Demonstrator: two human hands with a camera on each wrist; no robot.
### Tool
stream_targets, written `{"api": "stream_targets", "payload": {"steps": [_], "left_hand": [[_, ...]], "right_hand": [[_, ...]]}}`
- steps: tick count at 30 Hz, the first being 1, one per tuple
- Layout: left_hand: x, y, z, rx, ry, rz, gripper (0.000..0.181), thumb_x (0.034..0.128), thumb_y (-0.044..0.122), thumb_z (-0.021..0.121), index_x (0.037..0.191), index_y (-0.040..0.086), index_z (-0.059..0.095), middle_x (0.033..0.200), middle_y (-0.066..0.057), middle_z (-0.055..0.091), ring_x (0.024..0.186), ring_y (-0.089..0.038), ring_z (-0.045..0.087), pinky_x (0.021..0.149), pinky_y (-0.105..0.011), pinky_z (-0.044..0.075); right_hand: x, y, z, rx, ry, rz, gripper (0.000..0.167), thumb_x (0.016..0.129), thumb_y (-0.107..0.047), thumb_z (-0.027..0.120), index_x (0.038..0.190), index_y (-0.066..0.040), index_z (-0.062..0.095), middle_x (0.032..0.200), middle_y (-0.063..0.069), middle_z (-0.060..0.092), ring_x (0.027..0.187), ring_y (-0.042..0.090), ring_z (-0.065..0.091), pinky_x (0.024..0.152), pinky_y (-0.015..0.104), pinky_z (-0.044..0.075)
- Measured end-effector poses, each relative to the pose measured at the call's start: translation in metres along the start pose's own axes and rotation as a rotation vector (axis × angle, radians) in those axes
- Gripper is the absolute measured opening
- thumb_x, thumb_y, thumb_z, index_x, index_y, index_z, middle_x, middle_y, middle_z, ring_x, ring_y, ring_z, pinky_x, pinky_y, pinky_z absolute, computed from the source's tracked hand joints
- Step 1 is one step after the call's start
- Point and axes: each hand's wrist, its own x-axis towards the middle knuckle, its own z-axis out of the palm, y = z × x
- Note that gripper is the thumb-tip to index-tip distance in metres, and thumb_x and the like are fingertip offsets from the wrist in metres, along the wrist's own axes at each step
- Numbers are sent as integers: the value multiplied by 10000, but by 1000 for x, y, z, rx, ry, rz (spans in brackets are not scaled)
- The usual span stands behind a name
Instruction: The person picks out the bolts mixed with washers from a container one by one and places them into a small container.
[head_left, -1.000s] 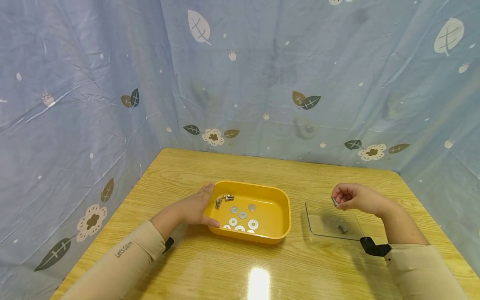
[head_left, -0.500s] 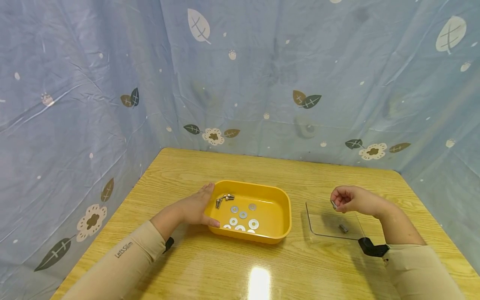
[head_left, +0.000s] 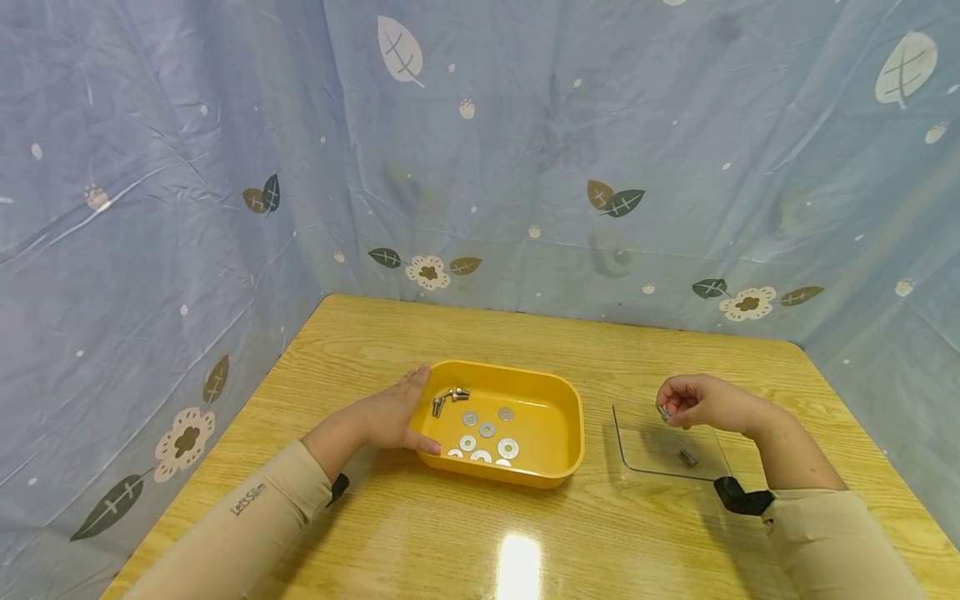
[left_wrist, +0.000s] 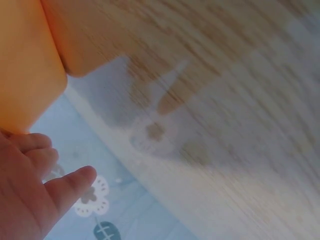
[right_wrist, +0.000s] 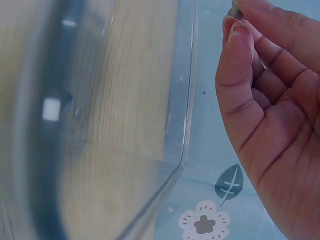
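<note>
My left hand (head_left: 386,417) rests against the left end of a yellow tray (head_left: 566,425), thumb over the near rim and fingers along the outer wall. Inside the tray, several metal bolts (head_left: 437,407) lie at the left, and several flat washers (head_left: 507,448) are spread on the floor. Above the far part of a clear container (head_left: 626,468), my right hand (head_left: 708,404) pinches a small metal bolt (head_left: 663,412) between thumb and fingertips. Another bolt (head_left: 687,457) lies in that container. In the right wrist view the pinched bolt is mostly out of frame.
A wood-grain table (head_left: 420,533) carries both containers, which stand apart from each other. Blue patterned cloth (head_left: 487,167) hangs behind and at the sides. Dark wrist mounts (head_left: 738,497) stick out from the sleeves, the right one close to the clear container's near corner.
My right hand has shifted slightly left and down over the clear container, still pinching the bolt. The left hand and yellow tray have stayed in place.
</note>
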Motion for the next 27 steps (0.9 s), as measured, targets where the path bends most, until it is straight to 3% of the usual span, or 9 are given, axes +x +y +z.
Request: {"api": "stream_targets", "payload": {"steps": [9,18,27], "left_hand": [[1,-1,1,4,0,-1,1230,681,669,630,1450,-7,-51,1517,-184,-16,1392,-301,19,1108,-418,129],[2,-3,2,7,6,1,1234,678,669,633,1450,-8,-52,1517,-186,-15,1392,-303,18,1107,-419,132],[3,-3,2,19,4,4,1227,683,674,623,1450,-8,-48,1517,-186,-11,1392,-305,19,1108,-417,128]], "right_hand": [[0,1,2,-7,-12,11,250,878,-96,599,1029,85,512,780,137,518,636,308,505,587,381,471],[1,4,2,-16,-28,14,252,884,-97,590,1035,90,514,772,130,521,623,243,506,584,386,464],[0,1,-1,-60,25,46,211,915,-75,535,1063,76,529,844,183,558,665,209,526,617,380,480]]}}
